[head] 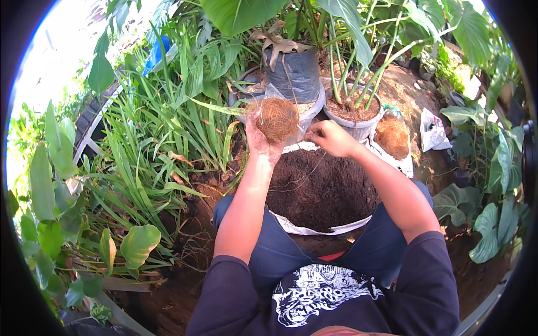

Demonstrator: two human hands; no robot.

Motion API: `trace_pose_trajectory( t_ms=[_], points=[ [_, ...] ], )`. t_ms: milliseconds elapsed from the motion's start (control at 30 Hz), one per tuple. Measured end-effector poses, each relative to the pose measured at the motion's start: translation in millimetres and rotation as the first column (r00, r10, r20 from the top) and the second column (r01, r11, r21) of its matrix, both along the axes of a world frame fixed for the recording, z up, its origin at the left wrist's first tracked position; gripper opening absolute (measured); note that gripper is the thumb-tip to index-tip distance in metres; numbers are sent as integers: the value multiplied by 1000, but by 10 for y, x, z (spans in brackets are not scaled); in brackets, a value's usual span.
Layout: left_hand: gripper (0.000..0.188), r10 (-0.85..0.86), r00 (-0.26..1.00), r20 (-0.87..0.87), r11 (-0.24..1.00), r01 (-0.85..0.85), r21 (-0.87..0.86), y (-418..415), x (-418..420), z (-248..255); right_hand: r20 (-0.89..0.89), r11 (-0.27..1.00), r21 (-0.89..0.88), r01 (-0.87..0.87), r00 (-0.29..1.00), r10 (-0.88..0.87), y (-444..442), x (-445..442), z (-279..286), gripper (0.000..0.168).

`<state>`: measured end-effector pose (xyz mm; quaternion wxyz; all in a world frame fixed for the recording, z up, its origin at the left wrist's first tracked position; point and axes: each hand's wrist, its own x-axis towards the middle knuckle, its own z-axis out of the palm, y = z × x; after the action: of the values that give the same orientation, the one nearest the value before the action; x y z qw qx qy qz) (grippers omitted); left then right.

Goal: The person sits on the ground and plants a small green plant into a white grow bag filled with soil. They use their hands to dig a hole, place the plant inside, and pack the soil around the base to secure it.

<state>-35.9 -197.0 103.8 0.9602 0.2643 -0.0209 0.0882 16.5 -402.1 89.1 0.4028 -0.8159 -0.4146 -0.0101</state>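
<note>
My left hand (pixel 263 140) holds up a round ball wrapped in brown coconut fibre (pixel 278 119), with the palm and fingers around its left and lower side. A long green leaf (pixel 216 107) sticks out to the left from behind the ball. Just right of it, my right hand (pixel 332 136) has its fingertips pinched together on a thin thread (pixel 310 171), part of which hangs in a loose curve below. Beneath both hands lies dark soil (pixel 323 193) in an open white sack (pixel 294 227) between my knees.
Beyond the sack stand a grey pot (pixel 353 122) with a leafy plant and a black plastic grow bag (pixel 293 75). Loose coconut fibre (pixel 391 136) lies to the right, near a white plastic bag (pixel 433 130). Dense strappy plants (pixel 147 151) crowd the left side.
</note>
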Motion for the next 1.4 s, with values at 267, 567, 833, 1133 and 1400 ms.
trace_pose_trajectory(
  t_ms=[267, 567, 833, 1133, 1400],
  points=[
    [39, 105, 985, -138, 990, -91, 106, 93, 83, 28, -32, 961, -149, -232, 973, 230, 113, -376, 177, 25],
    [28, 148, 985, -89, 513, 0, 859, 83, 147, -146, -8, 966, -206, -158, 987, 160, -287, -369, 615, 20],
    [32, -105, 990, -93, 191, 112, 975, -87, 12, -37, 235, 930, -332, 155, 969, -77, -717, -133, 730, 14],
    [54, -408, 861, -304, 193, 407, 893, -231, 2, -147, 70, 999, -1, 40, 997, -40, -706, 20, 627, 24],
    [61, -412, 883, -226, 502, 427, 752, -262, -136, -99, 13, 984, -26, 178, 984, -177, -518, 231, 271, 40]
  ],
)
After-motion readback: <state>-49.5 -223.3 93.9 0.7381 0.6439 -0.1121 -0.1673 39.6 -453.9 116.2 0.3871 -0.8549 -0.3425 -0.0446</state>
